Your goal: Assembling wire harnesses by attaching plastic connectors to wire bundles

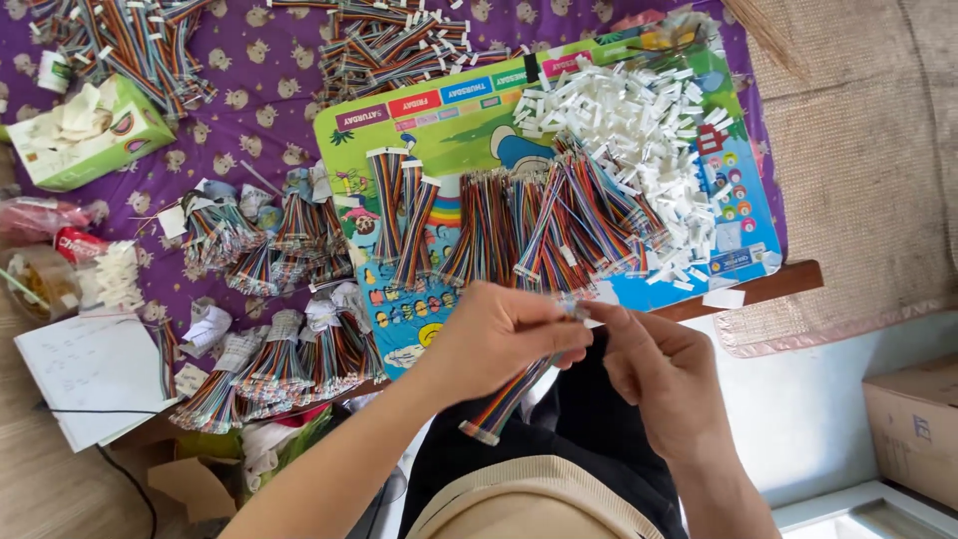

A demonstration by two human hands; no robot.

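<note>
Both our hands pinch one rainbow ribbon cable point(507, 397) at 6 o'clock: left hand point(496, 339) grips its length, right hand point(654, 364) works the tip; loose white connectors point(639, 130) lie piled at 1 o'clock, within reach.

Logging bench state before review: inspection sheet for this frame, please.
Surface: purple patterned cloth under a colourful cartoon board.
Job's things: rainbow ribbon cable, pinched at its top end by both hands; white plastic connector pile.
Clutter: green tissue box, white notepad.
Grippers: left hand and right hand, fingertips meeting.
Cables: loose cut ribbon cables, paper-tied cable bundles.
Surroundings: woven mat, cardboard box.
</note>
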